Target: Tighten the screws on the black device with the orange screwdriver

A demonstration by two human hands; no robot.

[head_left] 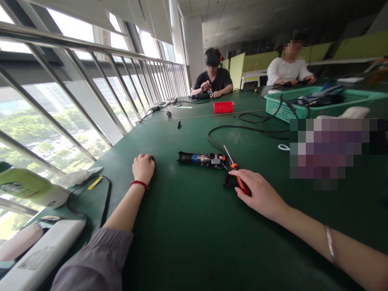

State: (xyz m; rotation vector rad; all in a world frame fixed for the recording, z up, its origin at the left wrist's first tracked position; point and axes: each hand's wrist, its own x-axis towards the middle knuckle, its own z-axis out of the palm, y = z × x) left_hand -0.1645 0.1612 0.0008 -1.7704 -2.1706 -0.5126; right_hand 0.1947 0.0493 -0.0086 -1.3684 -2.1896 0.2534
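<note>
My right hand (259,192) is closed on a screwdriver (243,186) with an orange and black handle. Its thin metal shaft points up and away from me, beside an opened black appliance (189,158). This appliance lies on the table between my hands, with a tubular black end, a blue band and bare inner parts and wires at its right. My left hand (143,169) rests on the table to the left of it, fingers curled in. Something small and dark shows at its fingertips, too hidden to name.
A black cord (230,127) loops from the appliance toward a green basket (277,108) of tools. Farther off are a red tray (223,107) and a small black part (179,125). A bottle (33,188) and white power strip (45,254) lie left, by the railing. Two people sit opposite.
</note>
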